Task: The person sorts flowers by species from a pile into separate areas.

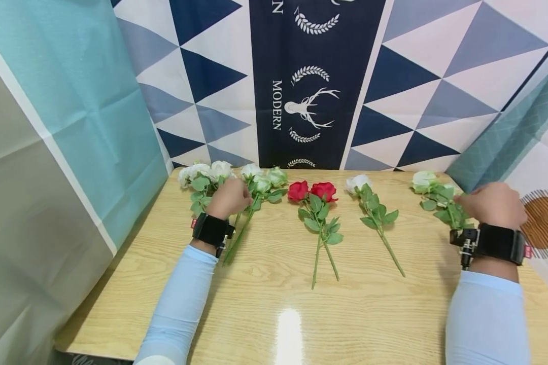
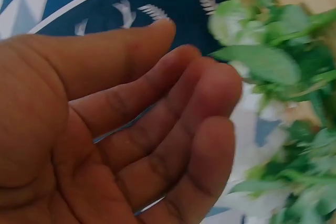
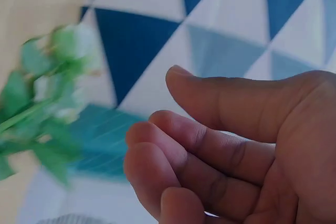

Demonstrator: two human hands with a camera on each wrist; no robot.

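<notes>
My left hand (image 1: 230, 196) hovers over the stems of the white roses (image 1: 221, 170) and greenish-white roses (image 1: 276, 176) at the back left. In the left wrist view its fingers (image 2: 212, 85) bend loosely and nothing lies in the palm; leaves (image 2: 262, 64) show beyond the fingertips. At the far right, my right hand (image 1: 495, 205) is over the stem end of some greenish-white roses (image 1: 423, 181). The right wrist view shows its fingers (image 3: 149, 166) relaxed around nothing, with the blurred flowers (image 3: 68, 51) off to the left.
Two red roses (image 1: 324, 191) with crossed stems lie mid-table, and a single white rose (image 1: 358, 182) lies to their right. The wooden table (image 1: 374, 319) meets a patterned cloth backdrop (image 1: 308, 137) at its back edge. Cloth also hangs along both sides.
</notes>
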